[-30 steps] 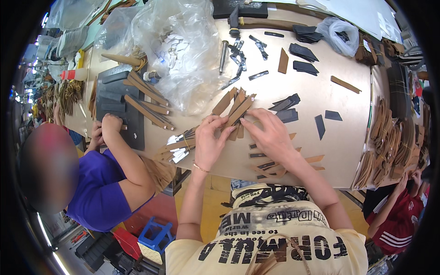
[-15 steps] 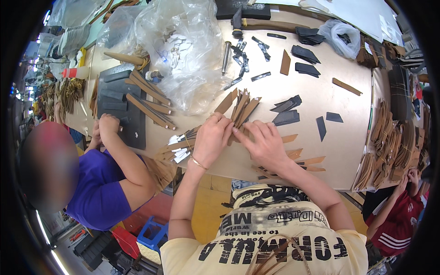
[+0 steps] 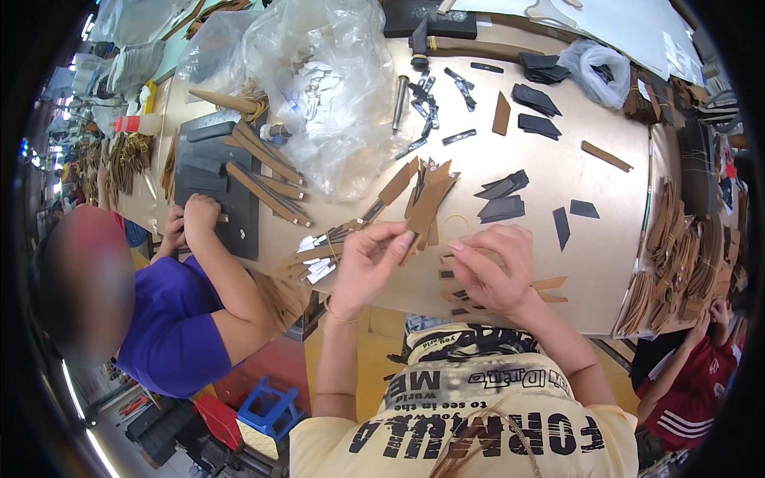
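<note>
A bundle of brown leather strips (image 3: 431,199) with dark strips among them stands tilted over the table, its lower end pinched in my left hand (image 3: 371,261). My right hand (image 3: 502,267) is just to the right, thumb and fingertips pressed together on a thin yellow rubber band (image 3: 457,217), whose loop rises above the fingers. Left of the bundle lies another brown strip piece (image 3: 398,183). Beside my left wrist is a banded bunch of strips with white tags (image 3: 321,269). More brown strips (image 3: 550,283) lie partly hidden under my right hand.
Black leather pieces (image 3: 502,207) lie right of centre. A large clear plastic bag (image 3: 335,151) with white pieces, a metal rod (image 3: 400,103) and a hammer (image 3: 420,44) are farther back. At left, a co-worker in purple (image 3: 179,327) works at a black board (image 3: 239,231). Strip bundles (image 3: 669,231) line the right.
My hands have moved apart. The left now holds the strip bundle alone, turned more upright, and the right has drawn away with the rubber band. The view has shifted slightly.
</note>
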Tool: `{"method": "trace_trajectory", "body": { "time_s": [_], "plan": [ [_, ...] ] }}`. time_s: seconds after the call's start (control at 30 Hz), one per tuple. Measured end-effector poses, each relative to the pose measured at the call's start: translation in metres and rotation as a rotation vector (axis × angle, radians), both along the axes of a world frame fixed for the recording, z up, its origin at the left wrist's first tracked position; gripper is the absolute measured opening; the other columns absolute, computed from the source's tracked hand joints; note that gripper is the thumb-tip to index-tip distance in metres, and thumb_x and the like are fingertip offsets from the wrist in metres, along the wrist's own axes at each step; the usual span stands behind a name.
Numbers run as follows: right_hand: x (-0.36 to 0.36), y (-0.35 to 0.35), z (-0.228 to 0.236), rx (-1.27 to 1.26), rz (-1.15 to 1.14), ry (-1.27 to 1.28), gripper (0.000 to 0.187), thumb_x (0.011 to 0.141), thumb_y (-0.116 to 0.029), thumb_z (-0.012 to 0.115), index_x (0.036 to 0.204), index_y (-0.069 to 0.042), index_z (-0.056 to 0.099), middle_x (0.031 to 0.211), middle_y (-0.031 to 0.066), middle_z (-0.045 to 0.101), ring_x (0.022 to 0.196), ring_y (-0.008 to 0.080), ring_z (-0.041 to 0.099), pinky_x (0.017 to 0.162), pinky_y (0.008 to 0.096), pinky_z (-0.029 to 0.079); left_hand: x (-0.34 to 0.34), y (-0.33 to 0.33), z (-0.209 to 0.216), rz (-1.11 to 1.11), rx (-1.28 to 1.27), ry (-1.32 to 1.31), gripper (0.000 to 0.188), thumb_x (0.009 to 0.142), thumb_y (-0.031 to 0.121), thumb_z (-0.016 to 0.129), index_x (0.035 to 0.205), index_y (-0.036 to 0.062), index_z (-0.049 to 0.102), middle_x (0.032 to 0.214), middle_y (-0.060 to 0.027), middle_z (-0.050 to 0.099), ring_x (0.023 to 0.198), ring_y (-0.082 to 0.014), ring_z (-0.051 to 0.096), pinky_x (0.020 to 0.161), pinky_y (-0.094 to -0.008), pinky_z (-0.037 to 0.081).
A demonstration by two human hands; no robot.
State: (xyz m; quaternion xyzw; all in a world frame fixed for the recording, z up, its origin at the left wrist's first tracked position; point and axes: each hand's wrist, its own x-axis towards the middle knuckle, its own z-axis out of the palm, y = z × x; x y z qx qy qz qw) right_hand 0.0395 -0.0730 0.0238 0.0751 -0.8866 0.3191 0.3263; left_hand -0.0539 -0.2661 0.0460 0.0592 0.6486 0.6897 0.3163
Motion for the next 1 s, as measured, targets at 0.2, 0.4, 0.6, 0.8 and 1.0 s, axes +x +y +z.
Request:
{"method": "trace_trajectory", "body": {
  "time_s": [0.2, 0.4, 0.6, 0.8, 1.0],
  "plan": [
    [0.003, 0.006, 0.010, 0.052, 0.018, -0.015, 0.038, 0.072, -0.023, 0.083, 0.107, -0.016, 0.071, 0.102, -0.0019, 0.064, 0.088, 0.0173, 0.058, 0.077, 0.0343, 0.041, 0.028, 0.017, 0.008, -0.078, 0.032, -0.027, 0.020, 0.097, 0.004, 0.061, 0.114, -0.0050, 0.066, 0.086, -0.0016, 0.064, 0.078, -0.0069, 0.055, 0.070, -0.0211, 0.046],
    [0.006, 0.010, 0.015, -0.005, 0.062, -0.050, 0.036, 0.073, -0.022, 0.081, 0.107, -0.014, 0.071, 0.098, -0.0003, 0.066, 0.084, 0.0171, 0.061, 0.076, 0.0332, 0.043, 0.031, 0.020, 0.007, -0.143, -0.099, 0.245, 0.017, 0.092, -0.003, 0.061, 0.109, -0.0039, 0.067, 0.084, -0.0072, 0.064, 0.075, -0.0131, 0.059, 0.069, -0.0230, 0.046],
    [0.017, 0.011, 0.018, 0.137, 0.013, -0.078, 0.017, 0.080, -0.019, 0.073, 0.095, -0.011, 0.069, 0.091, -0.0002, 0.067, 0.078, 0.0147, 0.063, 0.076, 0.0327, 0.043, 0.045, 0.026, 0.009, -0.163, -0.132, 0.436, 0.017, 0.091, -0.006, 0.062, 0.107, -0.0050, 0.066, 0.088, -0.0087, 0.065, 0.071, -0.0133, 0.060, 0.063, -0.0243, 0.047],
    [0.025, 0.014, 0.014, 0.234, -0.066, 0.002, 0.016, 0.081, -0.024, 0.072, 0.093, -0.013, 0.069, 0.088, -0.0036, 0.067, 0.076, 0.0123, 0.064, 0.080, 0.0320, 0.041, 0.061, 0.031, 0.009, -0.128, -0.145, 0.380, 0.015, 0.090, -0.008, 0.061, 0.104, -0.0060, 0.066, 0.086, -0.0099, 0.065, 0.072, -0.0157, 0.060, 0.065, -0.0259, 0.047],
    [0.023, 0.020, 0.007, 0.106, 0.098, -0.086, 0.018, 0.080, -0.027, 0.075, 0.092, -0.014, 0.069, 0.088, -0.0045, 0.067, 0.075, 0.0109, 0.061, 0.076, 0.0330, 0.039, 0.067, 0.033, 0.001, -0.104, -0.151, 0.379, 0.013, 0.090, -0.008, 0.061, 0.102, -0.0059, 0.066, 0.083, -0.0094, 0.064, 0.074, -0.0147, 0.059, 0.068, -0.0252, 0.047]
  ]
}}
